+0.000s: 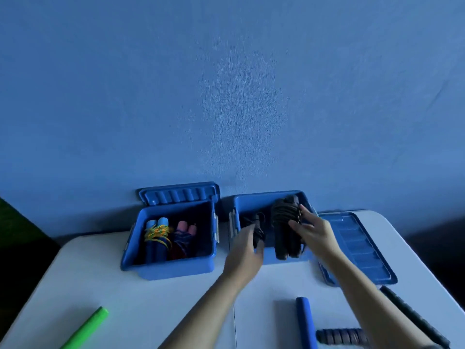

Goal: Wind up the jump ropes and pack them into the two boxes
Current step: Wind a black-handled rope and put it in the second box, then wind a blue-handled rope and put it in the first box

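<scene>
Head cam: right hand (310, 229) grips black wound jump rope (286, 227) over right box (241, 202); left hand (247, 245) grips smaller black bundle (258, 229) inside it.

Single head-worn view, forward and down, close over the table (125, 298) against a wall (226, 96).

Two boxes (168, 268), two lids (357, 248), four wound ropes (286, 230)

Dim, blue-tinted, soft wide-angle view
</scene>
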Demonstrator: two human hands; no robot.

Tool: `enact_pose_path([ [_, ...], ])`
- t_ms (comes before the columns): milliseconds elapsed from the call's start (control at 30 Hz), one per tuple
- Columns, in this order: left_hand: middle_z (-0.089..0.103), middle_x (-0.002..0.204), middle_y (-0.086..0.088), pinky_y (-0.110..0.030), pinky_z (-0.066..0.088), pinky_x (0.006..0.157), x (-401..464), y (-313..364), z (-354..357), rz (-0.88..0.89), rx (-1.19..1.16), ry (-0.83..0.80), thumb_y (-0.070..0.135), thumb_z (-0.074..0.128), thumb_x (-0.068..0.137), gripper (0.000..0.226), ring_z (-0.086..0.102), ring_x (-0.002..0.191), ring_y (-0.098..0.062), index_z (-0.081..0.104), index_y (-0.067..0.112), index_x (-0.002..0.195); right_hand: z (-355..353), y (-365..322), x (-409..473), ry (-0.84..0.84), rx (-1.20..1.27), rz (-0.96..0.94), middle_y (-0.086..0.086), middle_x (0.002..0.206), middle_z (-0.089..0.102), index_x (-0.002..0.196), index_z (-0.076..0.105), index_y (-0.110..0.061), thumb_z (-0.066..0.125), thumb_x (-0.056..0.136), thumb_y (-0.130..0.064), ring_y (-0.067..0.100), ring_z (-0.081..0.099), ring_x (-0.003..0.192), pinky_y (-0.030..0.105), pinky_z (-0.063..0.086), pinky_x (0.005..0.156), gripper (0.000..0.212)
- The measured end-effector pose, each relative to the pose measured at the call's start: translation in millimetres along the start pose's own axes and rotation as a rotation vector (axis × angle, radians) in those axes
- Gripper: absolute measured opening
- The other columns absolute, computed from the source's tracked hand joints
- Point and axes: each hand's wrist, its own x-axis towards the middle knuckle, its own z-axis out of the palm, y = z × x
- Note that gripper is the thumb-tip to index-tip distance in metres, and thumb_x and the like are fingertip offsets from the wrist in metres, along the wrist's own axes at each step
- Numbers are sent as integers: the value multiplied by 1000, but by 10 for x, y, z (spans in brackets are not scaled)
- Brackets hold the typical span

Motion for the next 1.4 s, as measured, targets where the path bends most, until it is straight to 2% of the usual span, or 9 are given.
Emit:
enact_pose_path([
  [167, 35, 151, -13, -50, 26, 112, 478, -220, 306, 44, 444, 91, 48, 17, 80, 78, 32, 141, -25, 40, 7, 142, 13, 250, 692, -68, -118, 54, -21, 94, 59, 136, 47, -12, 69, 83, -13, 16, 68, 91, 45, 51, 94, 58],
  [267, 43, 146, -13, -50, 37, 105, 596, -374, 436, 0, 503, 99, 44, 31, 82, 69, 43, 135, -27, 51, 4, 134, 120, 560, 1028, -118, -222, 38, -9, 122, 60, 136, 47, -10, 73, 80, -17, 17, 64, 101, 45, 47, 99, 62],
  [367, 54, 137, -12, -49, 45, 100, 617, -490, 545, 25, 521, 118, 37, 38, 81, 61, 50, 129, -26, 60, 3, 125, 234, 746, 1209, -171, -338, 58, 0, 118, 64, 124, 59, -6, 73, 78, -12, 19, 60, 108, 41, 44, 101, 49],
  [533, 45, 145, -12, -39, 20, 118, 624, -570, 650, 50, 526, 151, 35, 36, 82, 62, 33, 141, -25, 53, 4, 134, 403, 881, 1309, -289, -563, 110, 8, 113, 67, 122, 60, -6, 73, 78, -13, 21, 60, 109, 20, 40, 78, 47],
  [667, 47, 143, -13, -37, 16, 118, 661, -622, 677, 78, 534, 198, 32, 37, 81, 60, 30, 142, -26, 54, 4, 132, 542, 897, 1335, -325, -695, 106, 16, 102, 68, 114, 59, -1, 69, 82, -17, 28, 62, 100, 20, 33, 66, 36],
  [867, 57, 134, -12, -51, 36, 108, 676, -594, 673, 60, 568, 188, 32, 37, 79, 56, 38, 137, -25, 63, 8, 123, 457, 836, 1304, -385, -755, 128, 14, 123, 62, 144, 32, -9, 68, 83, -35, 28, 55, 116, 26, 43, 88, 75],
  [1000, 52, 140, -10, -61, 31, 105, 652, -535, 633, 3, 619, 147, 37, 30, 82, 60, 36, 139, -22, 59, 11, 128, 346, 714, 1199, -459, -803, 181, 15, 122, 61, 146, 24, -8, 71, 76, -49, 29, 56, 112, 28, 44, 83, 94],
  [1167, 64, 125, -7, -63, 39, 96, 549, -497, 602, 32, 699, 154, 46, 31, 89, 57, 54, 124, -22, 65, 12, 120, 105, 555, 890, -310, -739, 155, 15, 126, 59, 134, 45, -4, 63, 87, -38, 29, 53, 117, 33, 42, 95, 60],
  [1400, 61, 129, -5, -66, 38, 98, 65, -260, 853, 287, 685, 94, 37, 36, 85, 50, 54, 125, -18, 63, 15, 121, -338, 463, 148, -113, -607, -2, 4, 133, 56, 134, 51, -13, 57, 92, -21, 21, 54, 117, 18, 36, 85, 44],
])
